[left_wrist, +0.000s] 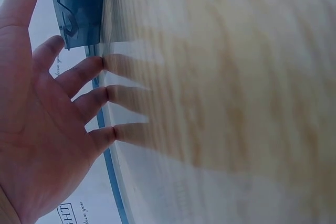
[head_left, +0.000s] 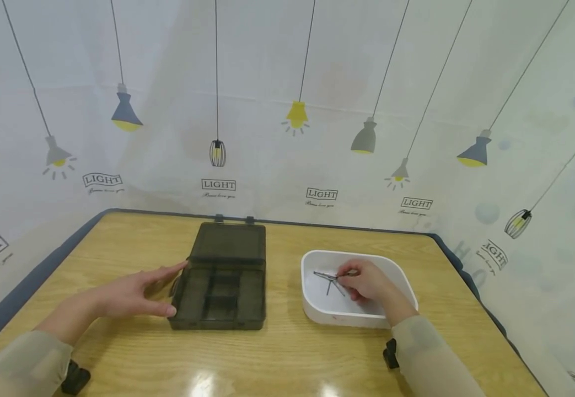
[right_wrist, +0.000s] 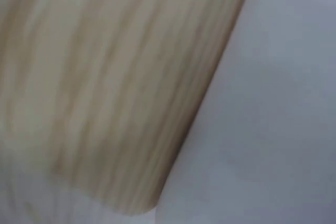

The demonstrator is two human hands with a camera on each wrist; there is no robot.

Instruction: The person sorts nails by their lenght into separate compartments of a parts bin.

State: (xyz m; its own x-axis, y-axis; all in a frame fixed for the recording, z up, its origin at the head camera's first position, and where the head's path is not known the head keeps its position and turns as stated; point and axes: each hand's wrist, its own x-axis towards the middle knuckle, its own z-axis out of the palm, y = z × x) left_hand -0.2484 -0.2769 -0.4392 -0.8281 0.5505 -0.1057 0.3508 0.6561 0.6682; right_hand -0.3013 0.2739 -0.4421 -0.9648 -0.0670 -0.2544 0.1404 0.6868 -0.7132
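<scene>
On the table's left half lies a dark translucent plastic case (head_left: 251,295), its lid (head_left: 232,240) folded back and several compartments showing. My left hand (head_left: 127,292) rests along the case's left side, thumb at the front corner and fingers spread toward the hinge; in the left wrist view the fingertips of the hand (left_wrist: 47,108) touch the tabletop. Inside a white basin (head_left: 312,309) at the right, my right hand (head_left: 366,281) pinches among thin dark metal rods (head_left: 328,277), whose exact kind is too small to tell. The right wrist view shows the basin's white wall (right_wrist: 252,119) without the hand.
The wooden table (head_left: 168,358) has a dark blue edge (head_left: 69,251). A curtain printed with lamps (head_left: 297,116) hangs behind and beside it. Bare wood lies between case and basin. Black wrist cameras (head_left: 390,354) sit under both sleeves.
</scene>
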